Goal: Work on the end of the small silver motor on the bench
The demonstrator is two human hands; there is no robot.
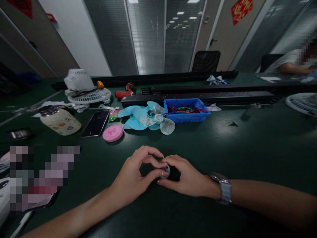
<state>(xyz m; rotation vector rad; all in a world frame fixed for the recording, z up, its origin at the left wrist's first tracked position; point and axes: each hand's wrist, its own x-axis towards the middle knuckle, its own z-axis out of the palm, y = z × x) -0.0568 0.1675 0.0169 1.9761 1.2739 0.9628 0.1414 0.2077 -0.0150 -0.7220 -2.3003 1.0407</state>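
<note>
A small round grey part [166,171] with dark holes in its face sits between my two hands, low over the dark green table. My left hand [135,173] pinches it from the left, thumb along its near edge and fingertips at its top. From the right, my right hand [184,175] curls around the same part with thumb and fingers. Its far side is hidden by the fingers, and I cannot tell its exact kind. A watch [223,186] with a grey strap is on my right wrist.
Beyond my hands lie blue and clear fan blades [135,124] and a blue bin [188,116] with wires and circuit boards. A pink round case [113,133], phone [96,124] and cream bottle [60,121] stand left. A person [289,62] sits at far right.
</note>
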